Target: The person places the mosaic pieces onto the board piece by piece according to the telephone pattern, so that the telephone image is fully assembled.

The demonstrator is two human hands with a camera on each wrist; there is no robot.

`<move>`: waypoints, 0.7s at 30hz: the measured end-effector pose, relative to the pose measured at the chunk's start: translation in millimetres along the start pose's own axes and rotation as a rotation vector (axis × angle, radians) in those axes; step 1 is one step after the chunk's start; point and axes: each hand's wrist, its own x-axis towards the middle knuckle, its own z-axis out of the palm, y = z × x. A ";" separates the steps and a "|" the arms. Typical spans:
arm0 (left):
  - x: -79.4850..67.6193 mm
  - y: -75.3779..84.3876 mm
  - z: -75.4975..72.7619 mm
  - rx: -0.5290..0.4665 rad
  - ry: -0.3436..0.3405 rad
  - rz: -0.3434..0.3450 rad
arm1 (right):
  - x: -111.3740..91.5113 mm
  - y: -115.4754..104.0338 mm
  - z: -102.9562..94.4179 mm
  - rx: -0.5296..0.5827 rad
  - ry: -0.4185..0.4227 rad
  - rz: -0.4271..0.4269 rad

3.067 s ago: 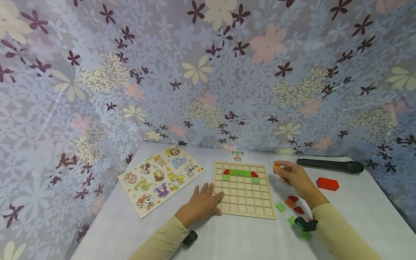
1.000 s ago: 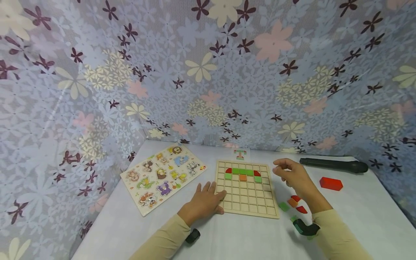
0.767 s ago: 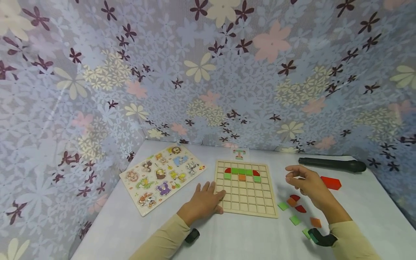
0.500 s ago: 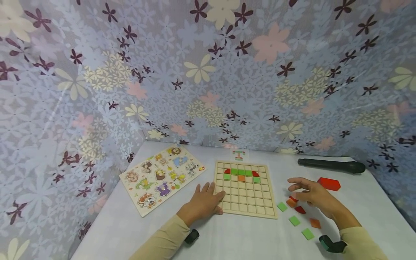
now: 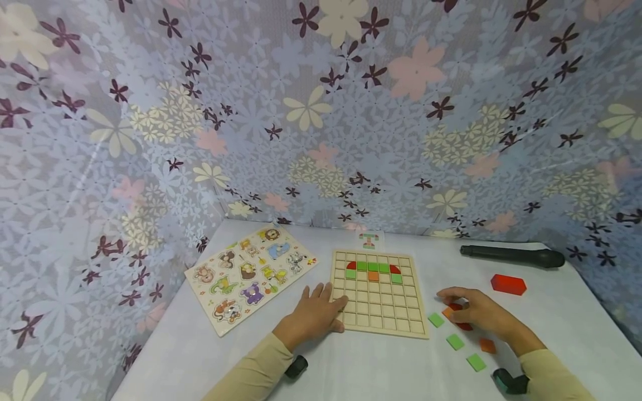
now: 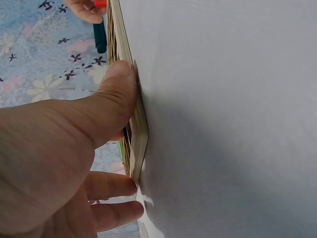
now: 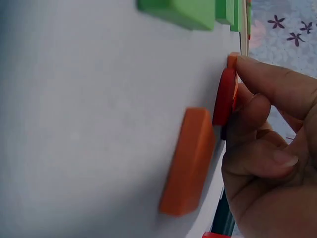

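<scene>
My left hand (image 5: 313,313) rests with spread fingers on the lower left corner of a wooden grid board (image 5: 381,320). In the left wrist view its thumb (image 6: 116,91) lies along the board's edge. Red, green and orange tiles fill some upper cells, including one orange tile (image 5: 373,276). Right of the board, my right hand (image 5: 481,312) pinches a loose orange square tile (image 7: 233,60) at the table surface. A red quarter-round tile (image 7: 225,96) lies against it, partly hidden by the fingers. Another orange tile (image 7: 187,161) lies closer to the wrist.
Several loose green tiles (image 5: 455,341) lie between board and right hand. A red block (image 5: 509,284) and a black microphone (image 5: 511,256) lie further right. Behind the board is a pattern card (image 5: 369,240). An animal puzzle board (image 5: 236,289) lies left, before a flowered cloth wall (image 5: 311,139).
An orange tile went from my right hand into the grid's second tiled row. The right hand then moved down and right to the loose tiles. My left hand stayed on the corner.
</scene>
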 end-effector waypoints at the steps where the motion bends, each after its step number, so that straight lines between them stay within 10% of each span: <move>1: -0.1 0.4 -0.6 -0.001 -0.003 -0.003 | -0.1 -0.5 0.0 -0.013 0.004 0.003; 21: -0.6 1.4 -0.7 0.008 0.013 0.001 | -3.5 -9.4 6.2 -0.181 0.036 0.037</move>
